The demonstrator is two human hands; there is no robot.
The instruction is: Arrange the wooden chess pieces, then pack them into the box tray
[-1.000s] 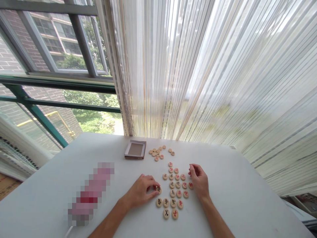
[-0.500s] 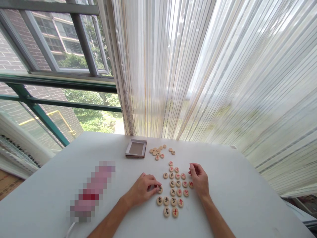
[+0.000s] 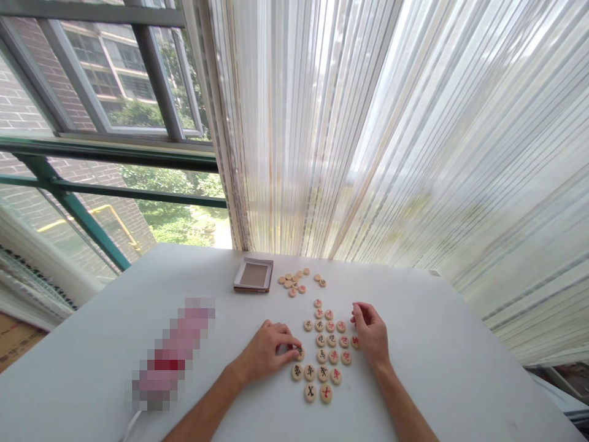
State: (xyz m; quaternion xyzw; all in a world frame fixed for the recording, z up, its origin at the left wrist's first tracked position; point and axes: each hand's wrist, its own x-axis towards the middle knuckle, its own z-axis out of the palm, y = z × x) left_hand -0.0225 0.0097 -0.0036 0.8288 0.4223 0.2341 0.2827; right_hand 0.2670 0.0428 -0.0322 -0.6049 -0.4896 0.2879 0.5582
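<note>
My left hand [image 3: 269, 348] pinches a round wooden Chinese chess piece [image 3: 300, 353] with a black character between thumb and forefinger, at the tabletop left of the laid-out pieces. Rows of flat chess pieces [image 3: 332, 340] with red or black characters lie face up, the nearest row holding a black piece [image 3: 310, 393] and a red piece [image 3: 326, 393]. To the right of these rows, my right hand [image 3: 370, 331] rests with its fingers curled and thumb against the forefinger. Nothing shows at its fingertips. A red piece [image 3: 355, 342] lies close by its wrist side.
On the white table [image 3: 442, 368], a shallow open box [image 3: 254, 275] stands at the back. Beside it lie loose pieces [image 3: 288, 277], several face down. A blurred pink object [image 3: 172, 356] with a white cord is at left. A string curtain [image 3: 299, 153] hangs behind the table.
My left hand has shifted slightly to the right with the chess piece it pinches. My right hand and the laid-out pieces look the same.
</note>
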